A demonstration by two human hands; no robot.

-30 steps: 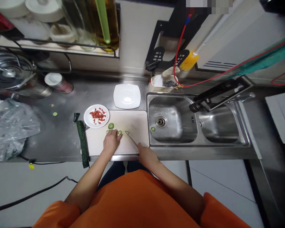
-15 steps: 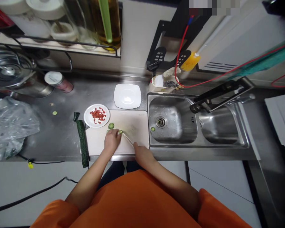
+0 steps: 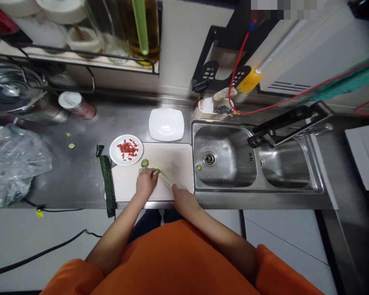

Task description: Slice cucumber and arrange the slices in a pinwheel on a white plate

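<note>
Slicing step, by the look of it: left hand (image 3: 145,183) is pinning a small green cucumber piece (image 3: 156,171) on the pale rectangular cutting board (image 3: 175,159); right hand (image 3: 182,198) is gripping a thin-bladed knife (image 3: 165,180), closed around its handle. Next cut needs fingertips tucked.

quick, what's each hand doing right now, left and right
Left hand: curled down on the cucumber piece on the cutting board, pinning it.
Right hand: closed around the knife, blade by the cucumber piece.

Cutting board (image 3: 178,164) left of sink (image 3: 224,157)
</note>
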